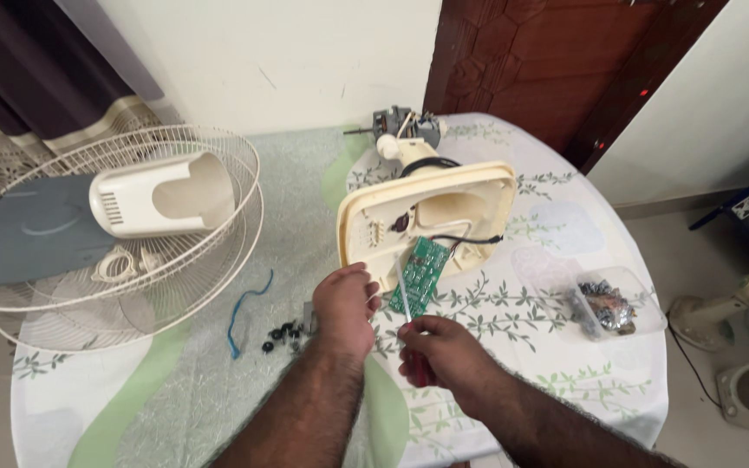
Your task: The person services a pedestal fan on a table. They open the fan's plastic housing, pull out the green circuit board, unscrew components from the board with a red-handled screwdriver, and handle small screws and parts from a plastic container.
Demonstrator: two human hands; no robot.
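Hands close together: left hand (pixel 346 305) steadying the cream fan base (pixel 426 217), right hand (pixel 440 351) clamped on a screwdriver (pixel 407 299) at the green circuit board (pixel 420 273), where one slip could gouge it.

circuit board (pixel 418 273) – green; fan housing (pixel 431 221) – cream; tablecloth (pixel 556 234) – white, leaf-patterned

Home room, curtain (pixel 10 78), wooden door (pixel 548 61), clothed table (pixel 496 364)
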